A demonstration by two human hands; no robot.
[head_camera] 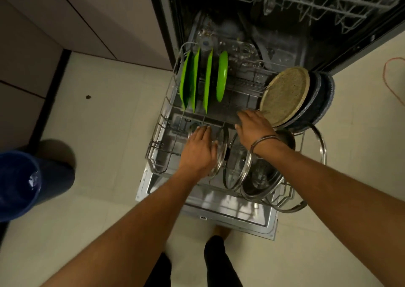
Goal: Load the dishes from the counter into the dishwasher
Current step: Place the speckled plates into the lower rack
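Observation:
The dishwasher's lower rack [163, 120] is pulled out over the open door [230, 214]. Several green plates [205, 83] stand upright at its back left. A tan round plate [285, 96] leans against dark plates [322, 98] at the back right. Several glass lids with steel rims [238, 166] stand in the front of the rack. My left hand [200, 150] grips the leftmost glass lid [221, 153] by its rim. My right hand [254, 129], with a bangle on the wrist, hovers palm down, fingers spread, over the rack next to the tan plate.
The upper rack [306, 0] juts out at the top. A blue bin [24, 183] stands on the tiled floor at the left, below beige cabinets [65, 24]. An orange cable [392, 78] lies on the floor at the right. My legs show at the bottom.

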